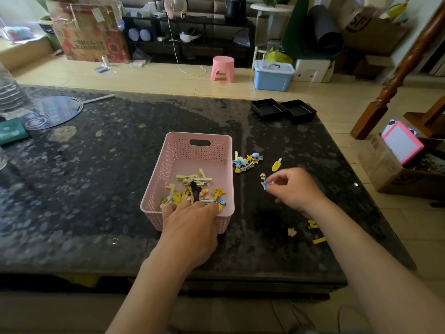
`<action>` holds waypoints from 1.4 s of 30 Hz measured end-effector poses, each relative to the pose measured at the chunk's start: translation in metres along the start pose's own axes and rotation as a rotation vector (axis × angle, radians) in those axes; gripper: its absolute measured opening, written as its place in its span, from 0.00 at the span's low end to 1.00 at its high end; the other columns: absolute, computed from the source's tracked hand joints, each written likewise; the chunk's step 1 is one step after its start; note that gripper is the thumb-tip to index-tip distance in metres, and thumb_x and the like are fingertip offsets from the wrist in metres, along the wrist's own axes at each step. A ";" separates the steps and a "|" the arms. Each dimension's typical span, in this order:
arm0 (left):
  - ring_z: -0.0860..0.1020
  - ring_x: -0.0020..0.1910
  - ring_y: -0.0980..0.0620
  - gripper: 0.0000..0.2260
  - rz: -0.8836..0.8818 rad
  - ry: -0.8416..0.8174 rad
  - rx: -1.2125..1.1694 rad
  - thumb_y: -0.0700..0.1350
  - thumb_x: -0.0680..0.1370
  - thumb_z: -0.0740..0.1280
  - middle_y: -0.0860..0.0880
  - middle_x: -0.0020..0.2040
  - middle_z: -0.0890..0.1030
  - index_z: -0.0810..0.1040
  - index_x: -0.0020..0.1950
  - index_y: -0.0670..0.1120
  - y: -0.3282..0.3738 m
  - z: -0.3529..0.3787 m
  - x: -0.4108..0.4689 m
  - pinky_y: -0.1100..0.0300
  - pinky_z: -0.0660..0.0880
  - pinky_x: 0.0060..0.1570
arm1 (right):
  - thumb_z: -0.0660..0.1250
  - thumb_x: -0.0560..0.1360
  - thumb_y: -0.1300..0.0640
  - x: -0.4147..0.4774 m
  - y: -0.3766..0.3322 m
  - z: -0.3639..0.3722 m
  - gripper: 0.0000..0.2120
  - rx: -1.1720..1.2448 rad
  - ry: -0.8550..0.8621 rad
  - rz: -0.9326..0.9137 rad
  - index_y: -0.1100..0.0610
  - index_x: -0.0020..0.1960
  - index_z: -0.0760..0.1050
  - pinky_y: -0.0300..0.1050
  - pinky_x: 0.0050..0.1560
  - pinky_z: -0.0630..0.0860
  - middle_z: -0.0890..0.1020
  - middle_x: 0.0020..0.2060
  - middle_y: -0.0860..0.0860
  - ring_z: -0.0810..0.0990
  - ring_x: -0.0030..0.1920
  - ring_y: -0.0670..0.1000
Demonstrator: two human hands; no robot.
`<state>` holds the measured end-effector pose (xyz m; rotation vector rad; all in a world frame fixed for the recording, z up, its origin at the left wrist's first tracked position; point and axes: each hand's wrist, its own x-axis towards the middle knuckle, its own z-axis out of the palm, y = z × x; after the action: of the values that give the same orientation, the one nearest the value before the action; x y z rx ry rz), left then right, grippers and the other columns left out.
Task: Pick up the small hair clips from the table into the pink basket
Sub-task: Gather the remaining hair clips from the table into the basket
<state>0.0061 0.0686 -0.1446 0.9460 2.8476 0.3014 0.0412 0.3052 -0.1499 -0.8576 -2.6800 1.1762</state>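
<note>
Head view, one only. Landmark: pink basket, one, on the dark worktop.

Inside the basket: a heap of hair clips, yellow, cream, blue and one black; too tangled to count, roughly a dozen or more.

Left hand: draped over the basket's near rim, fingers reaching in among the heap; whether it pinches a clip cannot be told.

Right hand: right of the basket, fingers pressed together, pinching a small blue clip just above the worktop.

Left on the worktop: a cluster of clips just beside the basket's right wall, perhaps eight or so; one yellow clip further right; one tiny pale clip near the right fingertips; one cream clip and two yellow pieces right of the basket's near corner, partly hidden by the forearm.

Progress, judged: over half done; about a dozen left.
</note>
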 end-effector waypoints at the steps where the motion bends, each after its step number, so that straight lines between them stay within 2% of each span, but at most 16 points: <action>1: 0.71 0.55 0.49 0.09 0.000 0.004 0.002 0.50 0.81 0.57 0.55 0.55 0.77 0.72 0.60 0.56 0.000 0.000 0.000 0.47 0.60 0.58 | 0.73 0.75 0.59 -0.003 -0.011 -0.001 0.05 0.070 0.027 -0.042 0.54 0.50 0.83 0.38 0.34 0.80 0.84 0.42 0.50 0.83 0.37 0.47; 4: 0.71 0.56 0.49 0.09 -0.001 0.005 0.009 0.50 0.81 0.58 0.55 0.56 0.77 0.72 0.61 0.56 0.001 0.000 0.000 0.47 0.60 0.59 | 0.73 0.74 0.58 -0.013 -0.046 0.004 0.04 0.130 0.047 -0.195 0.52 0.48 0.83 0.43 0.39 0.82 0.84 0.39 0.46 0.83 0.37 0.46; 6: 0.70 0.57 0.49 0.10 -0.004 -0.004 0.012 0.50 0.81 0.59 0.54 0.57 0.76 0.71 0.62 0.56 0.002 -0.002 0.000 0.47 0.60 0.59 | 0.73 0.74 0.57 -0.018 -0.065 0.016 0.05 0.113 0.041 -0.302 0.52 0.50 0.84 0.43 0.42 0.82 0.83 0.40 0.45 0.82 0.39 0.45; 8: 0.70 0.57 0.49 0.10 -0.001 -0.001 0.018 0.50 0.80 0.60 0.55 0.57 0.76 0.71 0.62 0.56 0.003 -0.001 -0.001 0.47 0.60 0.59 | 0.72 0.74 0.57 -0.025 -0.077 0.030 0.12 0.074 -0.009 -0.376 0.55 0.57 0.83 0.37 0.46 0.79 0.84 0.44 0.46 0.82 0.43 0.44; 10: 0.71 0.56 0.50 0.09 0.006 0.014 0.024 0.51 0.80 0.59 0.55 0.56 0.77 0.71 0.60 0.56 0.002 0.000 -0.002 0.48 0.60 0.58 | 0.70 0.76 0.57 -0.030 -0.083 0.040 0.19 0.000 -0.080 -0.424 0.55 0.67 0.78 0.31 0.50 0.74 0.84 0.53 0.50 0.81 0.49 0.45; 14: 0.71 0.57 0.49 0.08 0.008 0.009 0.015 0.51 0.81 0.58 0.55 0.57 0.76 0.71 0.59 0.56 0.000 0.000 -0.001 0.47 0.61 0.60 | 0.67 0.78 0.55 -0.032 -0.076 0.032 0.24 -0.113 -0.047 -0.423 0.53 0.73 0.71 0.37 0.60 0.68 0.78 0.66 0.52 0.76 0.64 0.49; 17: 0.71 0.57 0.50 0.07 0.009 0.000 0.007 0.51 0.81 0.59 0.55 0.56 0.76 0.71 0.58 0.56 0.001 -0.001 -0.001 0.46 0.61 0.61 | 0.68 0.77 0.48 -0.027 -0.053 0.009 0.30 -0.282 -0.046 -0.267 0.50 0.77 0.65 0.44 0.67 0.66 0.69 0.73 0.52 0.68 0.71 0.51; 21: 0.71 0.57 0.49 0.07 0.004 -0.028 0.007 0.51 0.81 0.59 0.55 0.55 0.76 0.72 0.59 0.57 0.000 -0.001 0.001 0.45 0.61 0.61 | 0.68 0.69 0.31 -0.024 0.004 -0.022 0.47 -0.564 -0.179 0.139 0.43 0.80 0.49 0.58 0.73 0.64 0.55 0.79 0.55 0.58 0.77 0.60; 24: 0.71 0.56 0.49 0.07 0.005 -0.040 0.015 0.50 0.81 0.59 0.54 0.55 0.76 0.72 0.58 0.57 0.001 -0.002 0.001 0.45 0.61 0.61 | 0.67 0.66 0.27 -0.033 0.036 -0.028 0.53 -0.658 -0.263 0.332 0.40 0.80 0.41 0.62 0.74 0.61 0.48 0.80 0.55 0.51 0.78 0.64; 27: 0.71 0.55 0.49 0.05 -0.004 -0.059 0.034 0.50 0.80 0.59 0.54 0.54 0.76 0.72 0.55 0.57 0.004 -0.003 0.000 0.46 0.61 0.58 | 0.66 0.68 0.27 -0.044 0.052 -0.023 0.48 -0.667 -0.318 0.337 0.37 0.79 0.45 0.61 0.73 0.61 0.50 0.80 0.53 0.53 0.78 0.63; 29: 0.72 0.56 0.47 0.06 -0.008 -0.053 0.054 0.49 0.80 0.59 0.53 0.55 0.77 0.71 0.55 0.56 0.009 -0.002 -0.002 0.45 0.62 0.57 | 0.65 0.71 0.30 -0.047 0.057 -0.019 0.39 -0.698 -0.266 0.249 0.38 0.78 0.55 0.58 0.71 0.65 0.59 0.78 0.53 0.61 0.75 0.61; 32: 0.72 0.57 0.46 0.07 -0.005 -0.043 0.085 0.49 0.80 0.58 0.51 0.56 0.76 0.71 0.57 0.55 0.014 0.000 -0.006 0.42 0.63 0.58 | 0.69 0.76 0.46 -0.048 0.056 -0.018 0.23 -0.649 -0.136 0.123 0.46 0.70 0.73 0.51 0.65 0.72 0.75 0.68 0.51 0.73 0.66 0.57; 34: 0.73 0.56 0.47 0.06 -0.003 -0.039 0.081 0.50 0.81 0.57 0.51 0.56 0.77 0.71 0.56 0.55 0.015 0.000 -0.008 0.42 0.63 0.59 | 0.70 0.77 0.54 -0.049 0.053 -0.018 0.16 -0.630 -0.114 0.111 0.51 0.65 0.79 0.48 0.61 0.74 0.79 0.62 0.51 0.77 0.62 0.54; 38: 0.72 0.55 0.48 0.07 -0.004 -0.051 0.067 0.51 0.82 0.56 0.52 0.55 0.76 0.71 0.57 0.56 0.016 -0.001 -0.007 0.43 0.62 0.61 | 0.69 0.77 0.59 -0.045 0.052 -0.017 0.10 -0.558 -0.053 0.135 0.52 0.58 0.82 0.47 0.56 0.79 0.81 0.57 0.51 0.80 0.55 0.52; 42: 0.72 0.54 0.49 0.05 0.002 -0.063 0.058 0.51 0.82 0.56 0.53 0.53 0.76 0.70 0.54 0.56 0.015 -0.002 -0.006 0.43 0.62 0.61 | 0.73 0.73 0.58 -0.037 0.054 -0.018 0.06 -0.444 -0.047 0.211 0.50 0.49 0.80 0.47 0.49 0.82 0.80 0.48 0.49 0.80 0.46 0.49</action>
<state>0.0197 0.0763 -0.1391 0.9509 2.8121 0.1870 0.1021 0.3270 -0.1705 -1.2086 -3.0021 0.6345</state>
